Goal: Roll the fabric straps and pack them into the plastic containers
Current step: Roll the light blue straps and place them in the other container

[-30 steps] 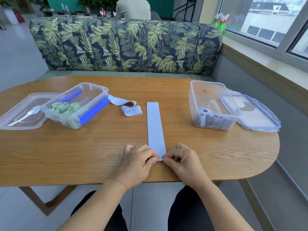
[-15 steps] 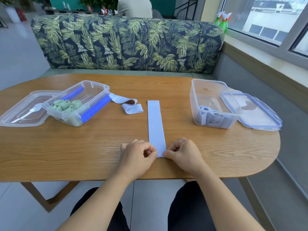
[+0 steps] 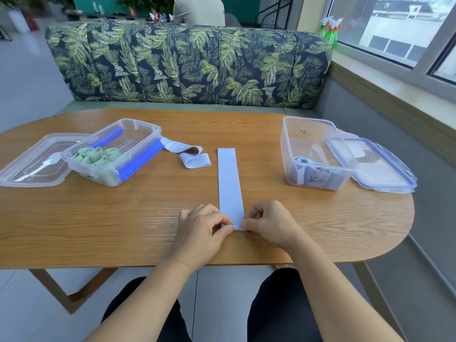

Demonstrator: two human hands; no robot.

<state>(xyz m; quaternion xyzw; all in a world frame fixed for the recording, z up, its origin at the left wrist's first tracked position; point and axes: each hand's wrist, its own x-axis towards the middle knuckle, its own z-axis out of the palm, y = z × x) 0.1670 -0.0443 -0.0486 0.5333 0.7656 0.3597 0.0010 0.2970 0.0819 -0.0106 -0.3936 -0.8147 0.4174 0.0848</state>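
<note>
A pale blue fabric strap (image 3: pixel 228 178) lies flat and straight on the wooden table (image 3: pixel 123 218), running away from me. My left hand (image 3: pixel 202 228) and my right hand (image 3: pixel 267 223) pinch its near end from both sides, where a small first fold is turned up. Another pale strap (image 3: pixel 190 156) lies loose and half folded beside the left plastic container (image 3: pixel 138 134), which holds several green rolled straps (image 3: pixel 98 155). The right plastic container (image 3: pixel 291 149) holds pale blue rolls (image 3: pixel 311 172).
A clear lid (image 3: pixel 34 161) lies left of the left container; a blue-rimmed lid (image 3: pixel 380 164) leans by the right one. A leaf-patterned sofa (image 3: pixel 187 65) stands behind the table, a window sill to the right. A person sits beyond the sofa.
Both hands have stayed at the strap's near end, the fingers shifting to turn up a small fold. The view has drifted slightly; nothing else has moved.
</note>
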